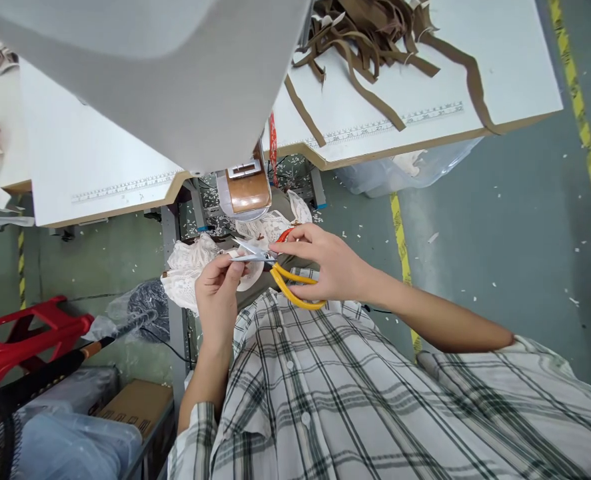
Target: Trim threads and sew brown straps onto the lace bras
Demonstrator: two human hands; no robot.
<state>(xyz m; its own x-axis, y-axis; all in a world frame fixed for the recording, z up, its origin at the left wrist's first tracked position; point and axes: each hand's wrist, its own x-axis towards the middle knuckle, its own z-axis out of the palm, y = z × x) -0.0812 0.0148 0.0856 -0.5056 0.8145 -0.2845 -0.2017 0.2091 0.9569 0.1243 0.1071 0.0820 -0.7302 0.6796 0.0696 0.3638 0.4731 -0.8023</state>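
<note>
Two hands: left hand (218, 293), thumb and forefinger pinched together on white lace fabric (188, 272); right hand (338, 267), fingers curled round yellow-handled metal scissors (281, 281)
Scissors: blades parted, beside left fingertips
Lace: bunched beside left hand, below flat white tabletop (100, 157)

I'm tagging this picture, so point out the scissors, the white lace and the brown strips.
Scissors (279, 279): head view, on the yellow handle near the pivot.
White lace (190, 259): head view, on the picture's leftmost bunch.
Brown strips (375, 33): head view, middle of the tangled pile.
</note>
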